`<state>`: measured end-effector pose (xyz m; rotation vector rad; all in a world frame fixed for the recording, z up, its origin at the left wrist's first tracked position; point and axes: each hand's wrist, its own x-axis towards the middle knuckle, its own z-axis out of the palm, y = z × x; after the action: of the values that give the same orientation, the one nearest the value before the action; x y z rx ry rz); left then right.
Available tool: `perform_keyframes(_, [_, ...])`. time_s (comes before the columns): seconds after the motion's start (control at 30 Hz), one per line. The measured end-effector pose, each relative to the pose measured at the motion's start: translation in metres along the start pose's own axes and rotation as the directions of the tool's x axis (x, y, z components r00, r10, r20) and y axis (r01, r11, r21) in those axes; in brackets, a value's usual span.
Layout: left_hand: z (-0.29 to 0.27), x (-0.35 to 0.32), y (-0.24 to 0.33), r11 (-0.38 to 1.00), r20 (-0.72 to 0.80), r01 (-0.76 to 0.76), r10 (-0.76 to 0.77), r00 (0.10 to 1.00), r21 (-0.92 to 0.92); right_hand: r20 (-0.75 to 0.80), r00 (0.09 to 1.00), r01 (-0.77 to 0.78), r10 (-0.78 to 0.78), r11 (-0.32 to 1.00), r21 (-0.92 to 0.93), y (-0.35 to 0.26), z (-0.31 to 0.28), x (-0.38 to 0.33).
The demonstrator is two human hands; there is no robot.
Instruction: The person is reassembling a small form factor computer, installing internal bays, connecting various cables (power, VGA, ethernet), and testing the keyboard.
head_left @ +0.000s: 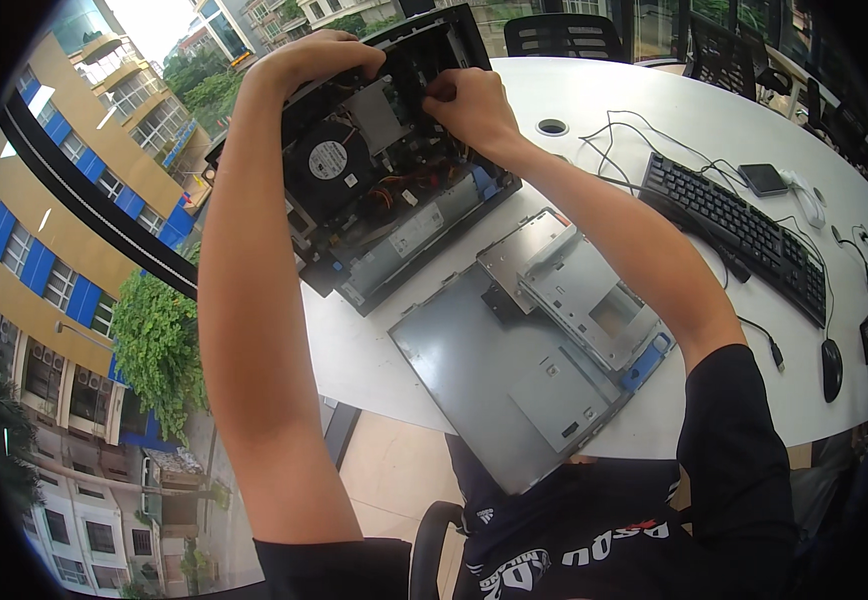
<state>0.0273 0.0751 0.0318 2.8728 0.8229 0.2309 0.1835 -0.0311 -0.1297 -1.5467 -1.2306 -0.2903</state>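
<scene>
The PC (414, 235) is sitting open at the table's (654, 90) far left, its innards facing the person. On its near side a metal panel (474, 370) is lying with one corner jutting past the table's near edge, and a bracket (579, 300) is overlapping its right part. White tabletop is showing between PC and keyboard (739, 235). The left hand (324, 52) is curling over the PC's far edge; the right hand (472, 108) is reaching inside, fingers bent inward. Whether either is gripping something, I cannot tell.
</scene>
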Motion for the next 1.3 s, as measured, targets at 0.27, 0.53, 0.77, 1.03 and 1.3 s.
perform_keyframes(0.27, [-0.001,0.001,-0.004,0.999,0.02,0.035,-0.035,0.999,0.037,-0.013,1.0,-0.006,0.006,0.999,0.038,-0.001,0.006,-0.002])
perform_keyframes(0.53, [0.0,-0.003,0.004,0.999,-0.006,0.025,-0.025,1.0,0.03,-0.019,1.0,-0.016,0.017,0.999,0.045,0.003,0.003,-0.004])
perform_keyframes(0.77, [0.004,0.006,-0.005,1.0,-0.036,0.022,-0.022,0.999,-0.013,-0.03,1.0,-0.01,0.01,1.0,0.008,-0.001,0.003,-0.004])
perform_keyframes(1.03, [0.005,-0.003,0.003,0.979,-0.076,0.082,-0.097,0.992,-0.186,-0.014,1.0,-0.028,0.028,0.999,0.016,-0.001,-0.001,-0.005])
perform_keyframes(1.3, [0.004,0.004,-0.002,0.979,-0.029,0.067,-0.074,0.997,-0.195,0.011,1.0,-0.013,0.013,0.999,-0.04,-0.008,0.0,-0.003])
